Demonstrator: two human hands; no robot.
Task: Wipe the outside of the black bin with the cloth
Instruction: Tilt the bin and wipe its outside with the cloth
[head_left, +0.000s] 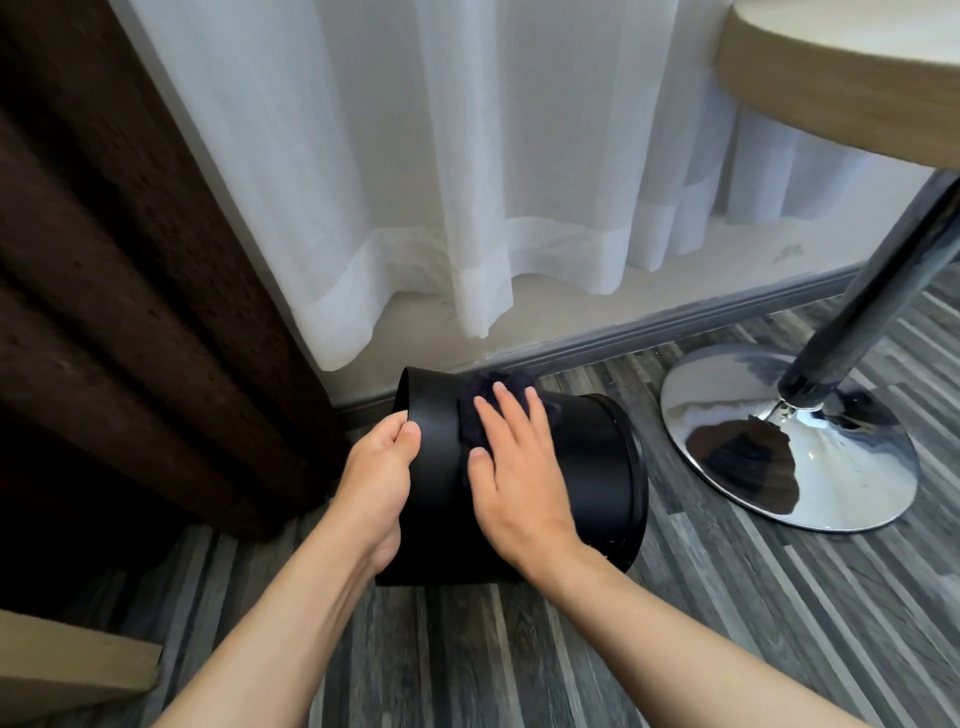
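Note:
The black bin (587, 467) lies on its side on the grey wood-pattern floor, close to the wall. My left hand (376, 480) grips its left rim, thumb on the outside. My right hand (511, 467) lies flat on the bin's upper side, fingers spread, pressing a dark cloth (480, 392) against it. The cloth is mostly hidden under my palm; a bunched part shows past my fingertips.
A chrome table base (769, 457) with a slanted pole stands to the right of the bin, under a round wooden tabletop (831, 78). White sheer curtains (441, 182) hang behind, a dark brown curtain (130, 260) at left. A cardboard corner (67, 670) sits at bottom left.

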